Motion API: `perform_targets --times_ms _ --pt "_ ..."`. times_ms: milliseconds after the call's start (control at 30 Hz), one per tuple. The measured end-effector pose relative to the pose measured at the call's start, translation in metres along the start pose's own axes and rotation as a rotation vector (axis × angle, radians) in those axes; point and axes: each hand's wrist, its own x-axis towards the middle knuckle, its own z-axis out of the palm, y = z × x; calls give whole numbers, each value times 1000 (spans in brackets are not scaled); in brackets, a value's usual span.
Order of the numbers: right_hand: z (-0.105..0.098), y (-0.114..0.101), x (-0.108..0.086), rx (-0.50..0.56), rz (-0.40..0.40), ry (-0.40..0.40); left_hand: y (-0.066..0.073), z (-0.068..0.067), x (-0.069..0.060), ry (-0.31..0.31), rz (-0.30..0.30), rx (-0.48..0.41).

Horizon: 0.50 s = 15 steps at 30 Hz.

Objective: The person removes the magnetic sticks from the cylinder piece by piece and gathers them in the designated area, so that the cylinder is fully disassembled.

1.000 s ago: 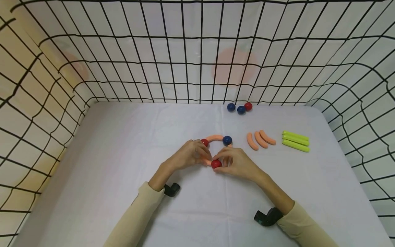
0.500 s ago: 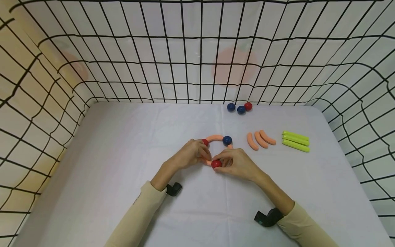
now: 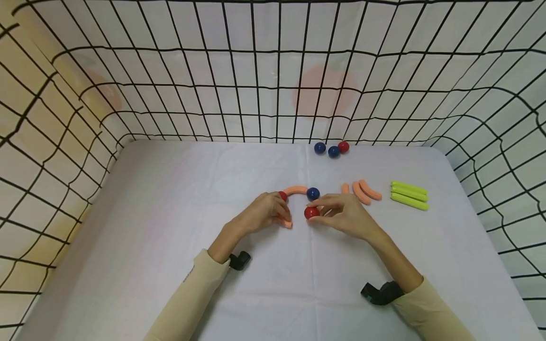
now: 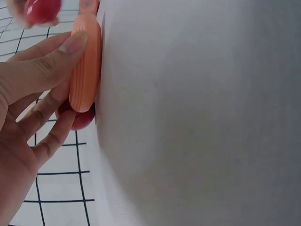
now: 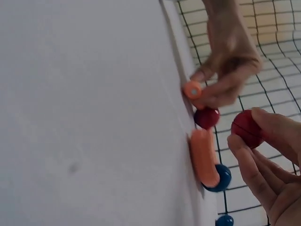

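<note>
My left hand [image 3: 266, 213] pinches a curved orange toy rod [image 4: 86, 66] between thumb and fingers. A pale round spot shows in the rod's end in the right wrist view. Beside these fingers sits a red ball [image 5: 207, 117], joined or touching another curved orange rod [image 3: 296, 190] that leads to a blue ball [image 3: 313, 193]. My right hand [image 3: 341, 215] holds a second red ball [image 3: 312, 213] between thumb and fingertips, just nearer than the blue ball and apart from the left hand's rod. Whatever lies behind the right fingers is hidden in the head view.
Two loose blue balls [image 3: 320, 148] and a red ball [image 3: 343, 147] lie at the table's far edge. Several curved orange rods [image 3: 361, 193] and straight lime-green rods [image 3: 408, 195] lie to the right. Black wire mesh [image 3: 277, 85] surrounds the white table [image 3: 170, 189] on three sides.
My right hand has moved right and slightly away from me with the red ball, which has come apart from the left hand's rod end. The left hand stays nearly still.
</note>
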Motion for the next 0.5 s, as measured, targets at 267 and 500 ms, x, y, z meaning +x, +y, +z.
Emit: perform_targets --times_ms 267,500 --pt "-30 12 31 -60 67 246 1 -4 -2 -19 3 37" --pt "-40 15 90 -145 118 381 3 -6 -2 -54 2 47"
